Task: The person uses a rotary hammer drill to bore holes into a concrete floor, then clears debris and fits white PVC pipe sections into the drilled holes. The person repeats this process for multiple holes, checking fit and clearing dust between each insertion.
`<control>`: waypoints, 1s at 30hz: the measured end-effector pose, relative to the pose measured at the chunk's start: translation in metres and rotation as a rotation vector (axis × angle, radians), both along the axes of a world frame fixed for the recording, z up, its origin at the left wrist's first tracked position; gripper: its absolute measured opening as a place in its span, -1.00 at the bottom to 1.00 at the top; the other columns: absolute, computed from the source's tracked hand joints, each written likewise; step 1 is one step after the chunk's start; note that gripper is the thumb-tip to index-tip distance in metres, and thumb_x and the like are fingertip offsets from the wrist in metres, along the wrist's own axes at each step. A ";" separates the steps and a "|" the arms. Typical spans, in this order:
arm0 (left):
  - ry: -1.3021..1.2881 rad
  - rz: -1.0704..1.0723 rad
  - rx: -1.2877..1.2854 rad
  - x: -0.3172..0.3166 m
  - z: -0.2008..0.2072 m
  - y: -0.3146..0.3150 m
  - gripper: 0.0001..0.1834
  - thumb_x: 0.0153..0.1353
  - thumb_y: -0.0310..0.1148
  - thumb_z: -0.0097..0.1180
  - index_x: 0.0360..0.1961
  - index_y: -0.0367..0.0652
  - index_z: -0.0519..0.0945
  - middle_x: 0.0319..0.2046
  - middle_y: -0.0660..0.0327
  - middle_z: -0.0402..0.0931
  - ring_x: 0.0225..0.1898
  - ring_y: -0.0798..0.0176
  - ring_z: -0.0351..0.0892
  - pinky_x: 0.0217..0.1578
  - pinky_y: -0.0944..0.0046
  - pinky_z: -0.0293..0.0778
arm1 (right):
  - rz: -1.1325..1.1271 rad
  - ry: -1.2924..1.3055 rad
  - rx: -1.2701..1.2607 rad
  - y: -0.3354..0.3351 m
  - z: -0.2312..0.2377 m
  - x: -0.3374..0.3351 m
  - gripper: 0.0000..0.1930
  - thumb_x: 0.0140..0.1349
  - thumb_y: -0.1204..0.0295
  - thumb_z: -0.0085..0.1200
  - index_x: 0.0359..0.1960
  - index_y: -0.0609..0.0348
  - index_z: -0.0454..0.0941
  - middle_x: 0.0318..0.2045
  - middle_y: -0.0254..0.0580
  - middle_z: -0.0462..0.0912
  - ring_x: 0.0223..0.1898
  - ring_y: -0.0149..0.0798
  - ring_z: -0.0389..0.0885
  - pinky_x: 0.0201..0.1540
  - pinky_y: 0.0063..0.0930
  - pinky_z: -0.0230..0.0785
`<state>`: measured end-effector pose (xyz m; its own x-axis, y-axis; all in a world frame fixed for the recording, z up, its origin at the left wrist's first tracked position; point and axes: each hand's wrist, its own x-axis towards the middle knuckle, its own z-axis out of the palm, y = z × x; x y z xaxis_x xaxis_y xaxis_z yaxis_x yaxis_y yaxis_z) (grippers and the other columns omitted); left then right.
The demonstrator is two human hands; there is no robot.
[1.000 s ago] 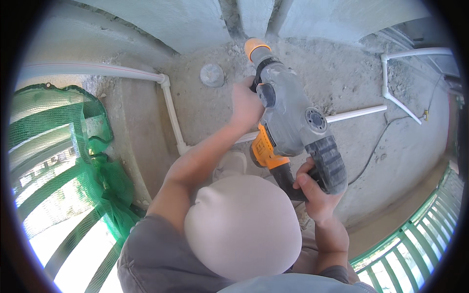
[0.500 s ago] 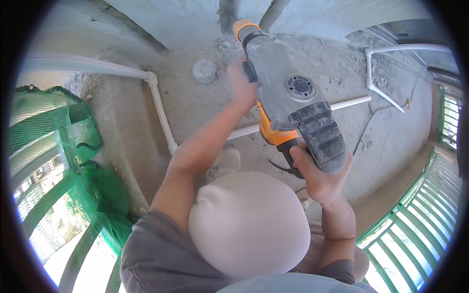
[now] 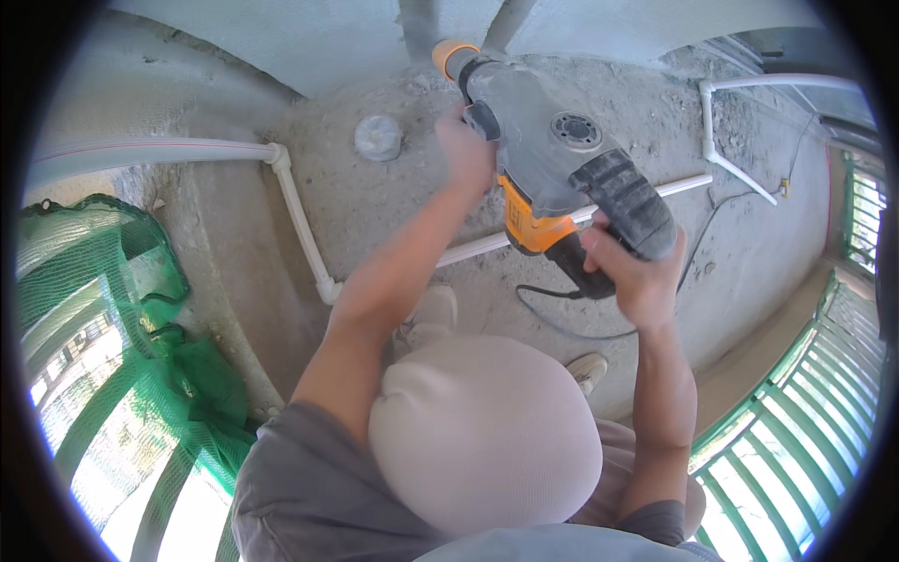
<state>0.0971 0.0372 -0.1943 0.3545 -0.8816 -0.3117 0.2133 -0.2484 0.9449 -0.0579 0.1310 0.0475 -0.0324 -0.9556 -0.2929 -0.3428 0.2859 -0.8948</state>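
An orange-and-grey rotary hammer [image 3: 552, 140], coated in dust, is held at a slant, its orange-ringed nose toward the far wall. My left hand [image 3: 465, 150] is closed around the grip at its front left side. At the rear, my right hand [image 3: 641, 281] wraps the black handle, the thumb on its near side. Whether a finger presses the trigger is hidden. No bit can be made out past the nose. A black cable [image 3: 562, 328] loops from the handle over the floor.
Dark vertical grooves [image 3: 419, 30] cut the far wall. White pipe [image 3: 302, 220] runs along the left and across the dusty floor [image 3: 449, 211], another white pipe [image 3: 707, 122] at right. A clear, rounded plastic item [image 3: 378, 138] lies left. Green netting [image 3: 187, 375] and green railings [image 3: 787, 421] flank me.
The rotary hammer's rear end has swung away from me and slightly right, with my right hand on it. Its nose has shifted a little left. More cable shows now.
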 end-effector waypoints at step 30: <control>0.351 -0.083 -0.126 0.008 -0.034 0.012 -0.01 0.06 -0.55 0.50 0.40 -0.15 0.08 0.29 0.02 0.37 0.30 0.13 0.43 0.16 0.06 0.53 | 0.154 -0.009 -0.073 0.012 0.004 -0.001 -0.68 0.10 0.58 0.39 -0.09 0.34 0.65 -0.33 -0.13 0.79 -0.29 -0.41 0.74 -0.20 -0.47 0.55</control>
